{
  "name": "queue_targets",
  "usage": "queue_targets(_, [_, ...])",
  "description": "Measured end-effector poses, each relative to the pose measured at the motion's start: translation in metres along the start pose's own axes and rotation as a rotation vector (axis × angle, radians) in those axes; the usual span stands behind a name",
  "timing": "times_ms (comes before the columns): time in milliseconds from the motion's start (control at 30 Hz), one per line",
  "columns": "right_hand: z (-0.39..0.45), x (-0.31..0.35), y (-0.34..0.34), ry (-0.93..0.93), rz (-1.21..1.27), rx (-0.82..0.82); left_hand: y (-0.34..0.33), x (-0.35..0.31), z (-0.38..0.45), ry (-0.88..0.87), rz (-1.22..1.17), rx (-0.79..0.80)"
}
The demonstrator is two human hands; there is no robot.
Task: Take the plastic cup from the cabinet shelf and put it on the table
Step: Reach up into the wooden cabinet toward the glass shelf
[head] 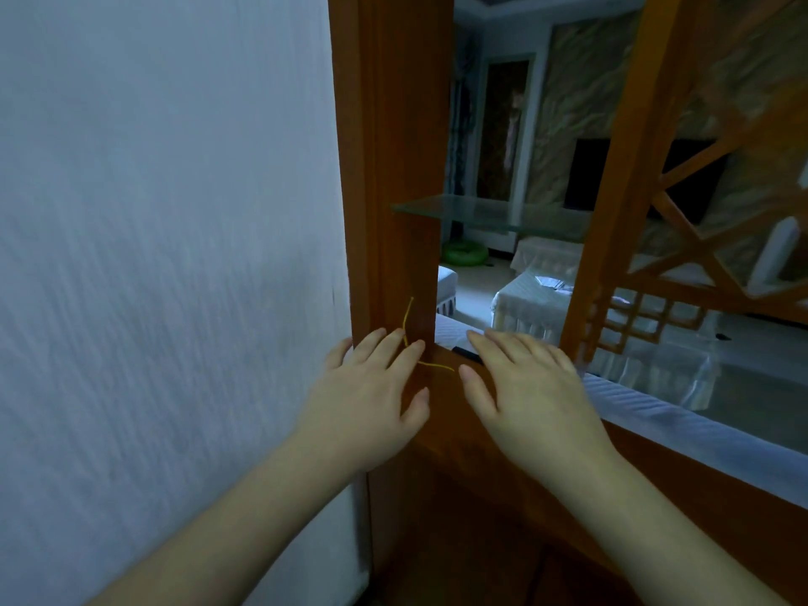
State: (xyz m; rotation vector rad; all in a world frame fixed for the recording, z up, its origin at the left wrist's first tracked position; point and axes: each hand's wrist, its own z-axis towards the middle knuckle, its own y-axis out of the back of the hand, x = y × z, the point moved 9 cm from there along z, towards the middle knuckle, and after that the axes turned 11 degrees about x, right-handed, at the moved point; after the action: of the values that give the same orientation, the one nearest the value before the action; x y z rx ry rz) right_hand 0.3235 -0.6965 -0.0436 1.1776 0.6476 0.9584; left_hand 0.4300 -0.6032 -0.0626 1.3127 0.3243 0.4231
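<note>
With the left hand (pixel 371 387) and right hand (pixel 529 387) spread flat and empty, no plastic cup is seen, so the glass shelf (pixel 494 212) should be searched first.

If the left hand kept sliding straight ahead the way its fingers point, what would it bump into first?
Most likely the wooden cabinet post. The left hand lies open with its fingers pointing up along that post, beside a thin yellow thread. Depth is unclear, so it may be touching the wood already. No cup shows in its path.
</note>
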Motion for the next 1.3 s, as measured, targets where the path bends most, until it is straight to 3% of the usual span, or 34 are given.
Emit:
queue_targets(200, [0.056,-0.008,-0.017,0.017,-0.01,0.077,0.002,0.024,0.041,0.041,0.011,0.003])
queue_targets(500, [0.134,0.022,-0.004,0.001,-0.035,0.029,0.031,0.076,0.105,-0.046,0.036,-0.038])
queue_targets(767, [0.189,0.05,0.061,-0.063,-0.174,-0.096,0.105,0.118,0.15,-0.173,0.056,-0.203])
queue_targets(1000, [0.216,0.048,0.126,-0.104,-0.323,-0.226,0.157,0.119,0.186,-0.325,-0.027,-0.299])
queue_targets(1300, [0.249,0.023,0.205,-0.064,-0.344,-0.353,0.214,0.096,0.24,-0.412,-0.045,-0.354])
